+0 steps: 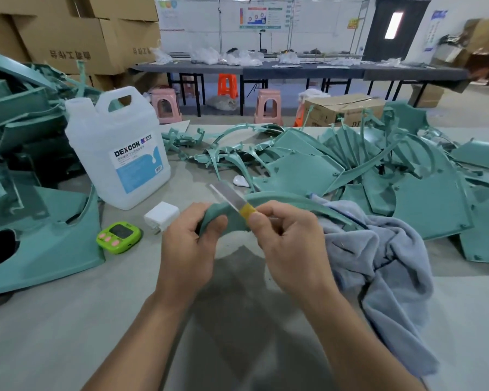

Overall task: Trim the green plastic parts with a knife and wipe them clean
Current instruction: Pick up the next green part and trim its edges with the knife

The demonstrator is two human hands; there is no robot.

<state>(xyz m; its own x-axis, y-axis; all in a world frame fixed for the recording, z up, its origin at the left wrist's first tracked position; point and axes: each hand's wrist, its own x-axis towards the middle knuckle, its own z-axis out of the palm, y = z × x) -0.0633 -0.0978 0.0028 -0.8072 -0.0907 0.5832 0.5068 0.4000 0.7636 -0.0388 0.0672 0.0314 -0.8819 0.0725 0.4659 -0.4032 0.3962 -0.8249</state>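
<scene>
Above the grey surface (68, 320), the left hand (189, 249) pinches one end of a long curved green plastic strip (294, 200). The right hand (288, 244) grips a yellow-taped knife blade (232, 200) against it. The strip looks light and springy, best held near the cut.

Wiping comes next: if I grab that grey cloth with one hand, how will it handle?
The grey cloth lies crumpled in soft folds, so probably floppy and light. One edge sits under the curved green part, so lifting may tug it.
</scene>
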